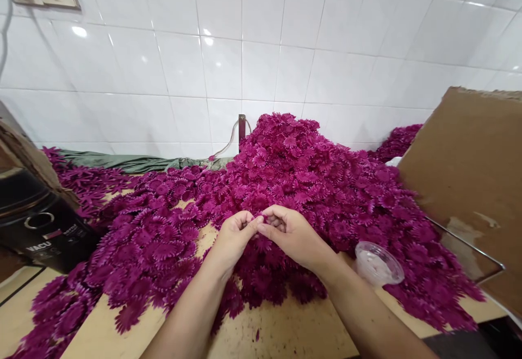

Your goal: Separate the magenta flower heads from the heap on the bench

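A big heap of magenta fabric flower heads [302, 179] covers the wooden tabletop [285, 326] up to the tiled wall. My left hand [234, 235] and my right hand [287, 232] meet above the front of the heap, fingertips pressed together. Both pinch one small magenta flower piece [264, 218] between them. A small clear plastic cup [377, 264] holding pale bits sits just right of my right wrist.
A black appliance [38, 226] stands at the left edge beside a brown box. A large cardboard sheet [468, 168] leans at the right over a metal frame. Green cloth [134, 161] lies along the wall base, and a post with a cable [242, 128] rises behind the heap.
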The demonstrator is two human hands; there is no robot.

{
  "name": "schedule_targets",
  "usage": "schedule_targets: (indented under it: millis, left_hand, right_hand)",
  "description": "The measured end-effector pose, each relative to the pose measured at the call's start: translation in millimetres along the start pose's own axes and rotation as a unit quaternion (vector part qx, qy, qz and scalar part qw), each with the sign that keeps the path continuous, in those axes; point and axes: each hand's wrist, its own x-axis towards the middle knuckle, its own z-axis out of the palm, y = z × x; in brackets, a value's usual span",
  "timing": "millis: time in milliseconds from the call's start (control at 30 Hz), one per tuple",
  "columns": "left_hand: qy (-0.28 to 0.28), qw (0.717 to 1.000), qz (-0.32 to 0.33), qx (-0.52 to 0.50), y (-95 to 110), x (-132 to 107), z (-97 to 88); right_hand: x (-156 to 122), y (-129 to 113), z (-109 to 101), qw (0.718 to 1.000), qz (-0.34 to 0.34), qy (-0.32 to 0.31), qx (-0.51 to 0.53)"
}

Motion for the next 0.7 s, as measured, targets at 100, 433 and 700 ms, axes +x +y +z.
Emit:
schedule_targets:
  millis: [100,433,700]
  left_hand:
    - [0.006,0.999,-0.018,-0.036,-3,-2,1.4]
    - [0.059,0.994,0.064,-0.06,-2,-8,9.2]
    - [0.042,0.996,0.082,0.002,8,-12,-1.3]
  right_hand:
    - [3,1,-2,1.0,-0.001,-0.016,0.012]
    - [17,2,-14,0.97,-0.037,0.202,-0.131]
    - [12,1,-43,0.981,-0.024,0.174,-0.086]
